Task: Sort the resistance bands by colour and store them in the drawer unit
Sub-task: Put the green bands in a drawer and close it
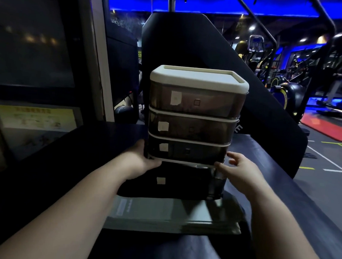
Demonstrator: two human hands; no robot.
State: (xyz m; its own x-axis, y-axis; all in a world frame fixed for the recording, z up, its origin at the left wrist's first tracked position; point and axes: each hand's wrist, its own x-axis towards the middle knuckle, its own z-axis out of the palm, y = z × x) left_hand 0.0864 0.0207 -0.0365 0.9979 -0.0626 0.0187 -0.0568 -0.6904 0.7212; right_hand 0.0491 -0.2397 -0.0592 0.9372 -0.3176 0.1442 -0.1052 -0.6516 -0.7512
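I am looking across a dark padded counter (259, 150) where a flat grey-green packet (162, 213) is lying. Gym machines (285, 89) are standing behind, and a yellow poster (35, 117) is hanging left.

Drawer unit: one smoky translucent plastic drawer unit (197, 79) with a white lid.
Drawers: four stacked drawers (193, 128).
Labels: four white paper labels (176, 97), one per drawer front.
Grips: two, a left grip (143, 159) and a right grip (237, 169).
Pad: one flat grey-green pad (162, 213).
Poster: one yellow poster (35, 117).
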